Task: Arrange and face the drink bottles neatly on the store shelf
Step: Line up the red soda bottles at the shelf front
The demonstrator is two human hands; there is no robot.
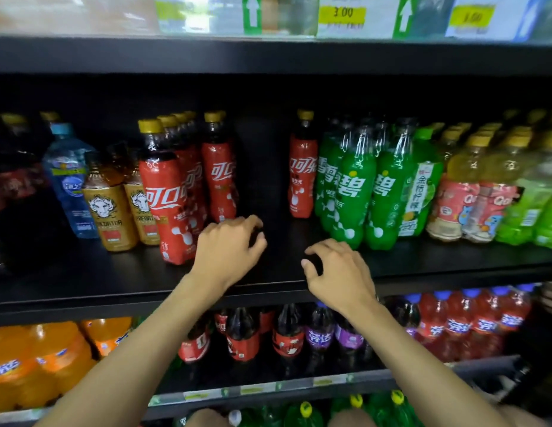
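Drink bottles (219, 177) stand upright on the black shelf (83, 282), caps up, labels toward its front edge. From the left end: blue water bottle (70, 180), gold bottles (110, 211), red cola bottles (167, 198). Mid-shelf gap: left hand (228, 245) just beside the front cola, fingers loosely curled, empty. The right hand (339, 269) is the same, near the front edge. Lone cola bottle (302, 177) further back, then green bottles (351, 192).
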